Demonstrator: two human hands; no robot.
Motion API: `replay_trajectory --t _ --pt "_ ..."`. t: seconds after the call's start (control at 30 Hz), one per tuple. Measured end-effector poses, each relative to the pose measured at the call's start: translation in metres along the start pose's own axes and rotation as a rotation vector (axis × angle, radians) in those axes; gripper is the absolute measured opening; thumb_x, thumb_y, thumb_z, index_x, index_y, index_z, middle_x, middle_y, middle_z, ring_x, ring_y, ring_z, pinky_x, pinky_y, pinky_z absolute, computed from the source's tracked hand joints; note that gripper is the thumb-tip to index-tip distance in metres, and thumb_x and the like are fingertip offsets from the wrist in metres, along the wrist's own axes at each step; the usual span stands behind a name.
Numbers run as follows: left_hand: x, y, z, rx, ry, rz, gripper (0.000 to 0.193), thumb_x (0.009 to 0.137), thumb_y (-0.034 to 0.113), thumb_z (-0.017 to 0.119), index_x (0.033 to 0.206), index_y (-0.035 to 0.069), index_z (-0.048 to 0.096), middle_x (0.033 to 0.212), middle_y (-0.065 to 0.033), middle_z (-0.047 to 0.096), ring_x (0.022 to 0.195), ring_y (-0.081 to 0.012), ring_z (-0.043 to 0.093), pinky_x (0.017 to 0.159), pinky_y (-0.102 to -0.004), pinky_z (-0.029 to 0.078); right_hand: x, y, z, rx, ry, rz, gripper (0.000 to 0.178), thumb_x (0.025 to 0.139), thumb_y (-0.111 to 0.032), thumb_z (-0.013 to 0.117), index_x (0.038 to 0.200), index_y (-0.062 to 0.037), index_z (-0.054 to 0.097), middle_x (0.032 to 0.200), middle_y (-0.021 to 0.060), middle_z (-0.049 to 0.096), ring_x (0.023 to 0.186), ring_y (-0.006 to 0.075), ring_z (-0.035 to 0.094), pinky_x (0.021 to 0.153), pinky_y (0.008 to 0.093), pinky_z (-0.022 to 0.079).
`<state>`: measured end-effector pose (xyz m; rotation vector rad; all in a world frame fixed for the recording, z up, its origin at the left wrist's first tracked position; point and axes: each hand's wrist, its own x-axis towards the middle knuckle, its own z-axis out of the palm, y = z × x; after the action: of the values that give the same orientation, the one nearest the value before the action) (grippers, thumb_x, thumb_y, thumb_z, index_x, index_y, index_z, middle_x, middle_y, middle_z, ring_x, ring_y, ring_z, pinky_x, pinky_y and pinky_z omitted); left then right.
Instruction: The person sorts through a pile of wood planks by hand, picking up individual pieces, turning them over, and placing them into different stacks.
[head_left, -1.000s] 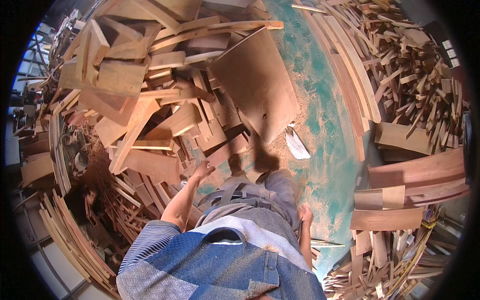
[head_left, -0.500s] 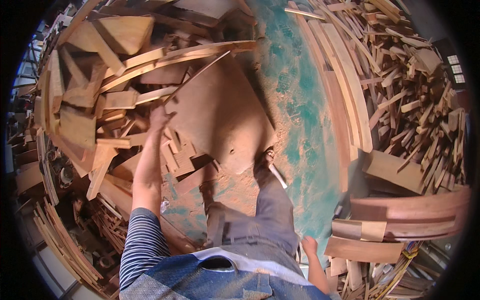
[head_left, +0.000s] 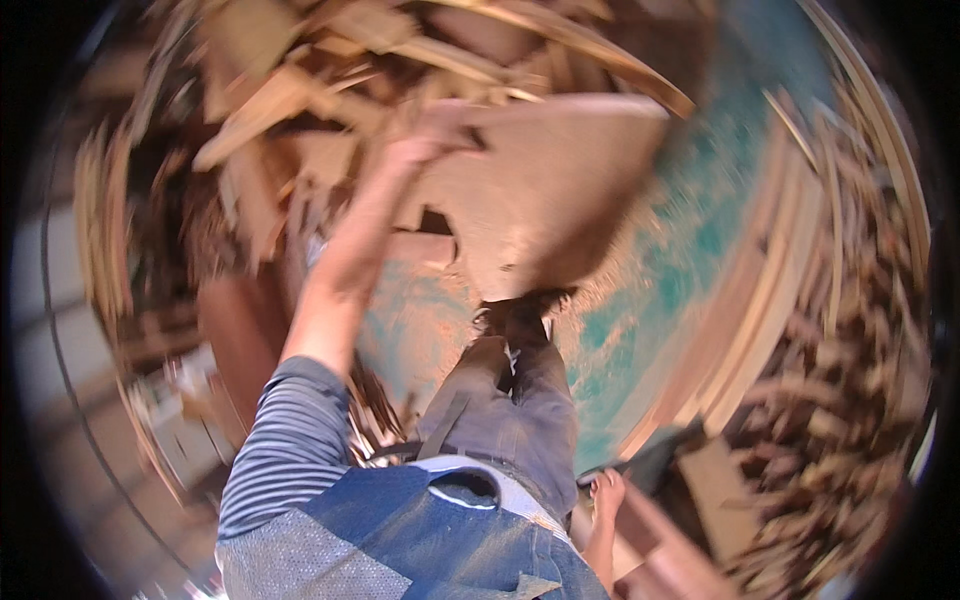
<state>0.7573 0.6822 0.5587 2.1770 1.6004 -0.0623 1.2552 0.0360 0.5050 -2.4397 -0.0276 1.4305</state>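
My left arm stretches forward, and my left hand point(head_left: 437, 135) is at the near left corner of a broad flat brown wooden board point(head_left: 540, 190). Motion smears its fingers, so whether they grip the board's edge is unclear. A pale, straight edge runs from that hand along the board's far side. The board's pointed lower end reaches down to my feet. Low on the right, my right hand point(head_left: 607, 489) hangs beside my hip, its fingers curled in with nothing visible in them.
Wood offcuts point(head_left: 290, 95) are heaped ahead and to the left. Long planks point(head_left: 765, 310) lie on the right of the dusty green floor point(head_left: 690, 230), beside a large pile of scrap pieces point(head_left: 830, 420). A loose brown board point(head_left: 720, 495) is near my right side.
The view has swung leftward and blurred, carrying the board and piles right in the picture. My left hand stays by the board's corner; my feet have come closer together.
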Motion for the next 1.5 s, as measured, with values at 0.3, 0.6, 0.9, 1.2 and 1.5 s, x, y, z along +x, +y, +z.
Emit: replay_trajectory --t 0.3,0.6,0.9,1.2,1.5 --pt "-0.232 0.154 0.051 -0.249 0.253 -0.041 0.03 0.069 0.021 0.078 0.09 0.004 0.064 0.092 -0.0135 0.068 0.088 -0.0324 0.069 0.077 -0.044 0.055 -0.118 -0.369 0.088 -0.729 0.162 -1.481 0.074 0.085 -0.008 0.078 0.15 -0.0022 0.044 0.147 0.0213 0.048 0.135 0.0356 0.047 0.11 0.0458 0.041" --pt "-0.336 0.205 0.109 -0.282 0.317 -0.188 0.039 0.062 0.013 0.075 0.099 0.01 0.062 0.091 -0.0077 0.068 0.088 -0.0291 0.07 0.077 -0.0454 0.057 -0.09 -0.376 0.066 -1.375 -0.024 -1.806 0.099 0.061 -0.002 0.089 0.149 -0.0118 0.045 0.139 0.0191 0.05 0.132 0.04 0.046 0.108 0.0492 0.041" --pt "-0.422 0.242 0.132 -0.345 0.302 -0.339 0.038 0.067 0.005 0.071 0.104 0.01 0.063 0.1 -0.0064 0.066 0.1 -0.0297 0.067 0.084 -0.0435 0.054 -0.098 -0.385 0.095 -1.539 -0.56 -1.958 0.045 0.071 -0.004 0.076 0.112 -0.0024 0.057 0.113 0.019 0.064 0.108 0.0408 0.06 0.095 0.0477 0.05" --pt "-0.449 0.299 0.147 -0.339 0.241 -0.473 0.043 0.066 0.0 0.07 0.108 0.01 0.064 0.103 -0.0055 0.065 0.104 -0.0271 0.065 0.089 -0.0414 0.05 -0.077 -0.352 0.072 -1.567 -0.826 -1.904 0.043 0.071 -0.006 0.071 0.112 -0.0037 0.059 0.114 0.0149 0.065 0.108 0.0367 0.062 0.093 0.0441 0.051" --pt "-0.445 0.295 0.147 -0.364 0.298 -0.445 0.037 0.062 0.002 0.071 0.097 0.008 0.062 0.097 -0.0055 0.063 0.098 -0.0277 0.065 0.082 -0.0409 0.051 -0.084 -0.355 0.076 -1.513 -0.742 -1.895 0.042 0.073 -0.002 0.067 0.114 -0.0035 0.059 0.116 0.014 0.066 0.108 0.0362 0.063 0.093 0.0437 0.052"
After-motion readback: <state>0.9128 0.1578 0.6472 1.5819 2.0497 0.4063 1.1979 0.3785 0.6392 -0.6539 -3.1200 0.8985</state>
